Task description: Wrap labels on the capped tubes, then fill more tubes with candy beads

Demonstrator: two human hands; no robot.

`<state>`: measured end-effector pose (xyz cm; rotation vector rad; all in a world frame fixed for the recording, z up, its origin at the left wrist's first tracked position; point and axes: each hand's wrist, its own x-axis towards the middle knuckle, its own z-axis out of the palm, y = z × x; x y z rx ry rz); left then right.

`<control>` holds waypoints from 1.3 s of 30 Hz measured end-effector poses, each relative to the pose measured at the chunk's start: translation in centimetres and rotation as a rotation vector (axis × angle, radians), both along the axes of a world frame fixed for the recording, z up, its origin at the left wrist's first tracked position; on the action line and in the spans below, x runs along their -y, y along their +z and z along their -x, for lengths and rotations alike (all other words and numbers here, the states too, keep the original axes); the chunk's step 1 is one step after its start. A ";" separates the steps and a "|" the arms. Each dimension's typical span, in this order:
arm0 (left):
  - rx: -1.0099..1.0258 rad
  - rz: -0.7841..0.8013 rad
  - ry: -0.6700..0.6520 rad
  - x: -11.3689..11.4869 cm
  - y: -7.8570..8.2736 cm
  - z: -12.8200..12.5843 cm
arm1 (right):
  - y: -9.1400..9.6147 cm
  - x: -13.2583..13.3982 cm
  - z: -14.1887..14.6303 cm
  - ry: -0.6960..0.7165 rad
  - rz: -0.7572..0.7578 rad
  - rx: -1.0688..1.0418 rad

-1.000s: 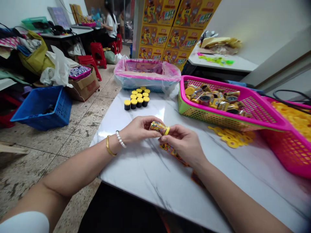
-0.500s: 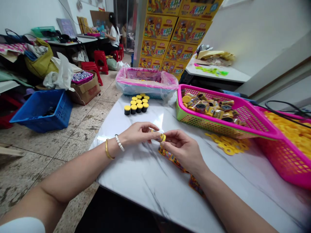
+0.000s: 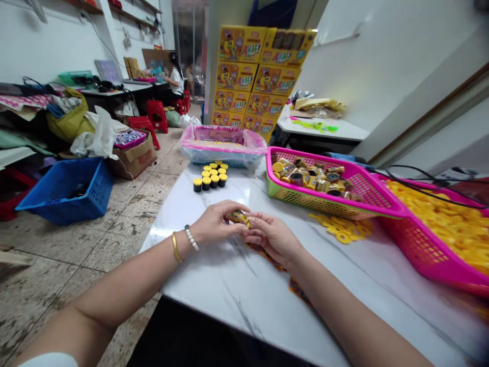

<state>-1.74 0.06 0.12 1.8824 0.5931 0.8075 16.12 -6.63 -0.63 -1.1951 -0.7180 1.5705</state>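
Note:
My left hand (image 3: 216, 224) and my right hand (image 3: 271, 237) meet over the white marble table (image 3: 237, 285), both closed on one small tube with a colourful printed wrap (image 3: 239, 218). The right fingers cover its end, so the yellow cap is hidden. A strip of printed labels (image 3: 267, 255) lies on the table under my right wrist. A cluster of several black tubes with yellow caps (image 3: 211, 176) stands farther back on the table.
A pink and green basket (image 3: 376, 206) of wrapped tubes sits right of my hands, with loose yellow rings (image 3: 340, 229) in front. A pink basket of yellow rings (image 3: 428, 255) is far right. A lined pink basket (image 3: 223, 148) stands behind. A blue crate (image 3: 63, 191) is on the floor. A person sits far back.
The camera has tilted up, so my hands sit lower in view. My right fingers have closed over the tube's yellow cap, which showed before.

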 end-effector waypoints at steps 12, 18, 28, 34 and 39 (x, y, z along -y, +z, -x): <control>0.003 0.669 -0.120 -0.8 -0.9 -0.5 | -1.4 0.9 -0.9 0.046 -0.387 0.319; 0.073 0.825 -0.259 -0.7 -0.9 -0.5 | -1.5 1.1 -1.0 -0.103 -0.671 0.409; 0.050 0.928 -0.274 -0.3 -0.6 -0.6 | -0.7 2.2 -0.7 -0.089 -0.766 0.505; 0.152 0.975 -0.187 -0.6 -0.6 -0.7 | -1.0 1.9 -0.3 -0.130 -0.548 0.435; 0.187 1.023 -0.099 -0.9 -0.6 -0.7 | -1.4 1.8 0.0 -0.195 -0.478 0.561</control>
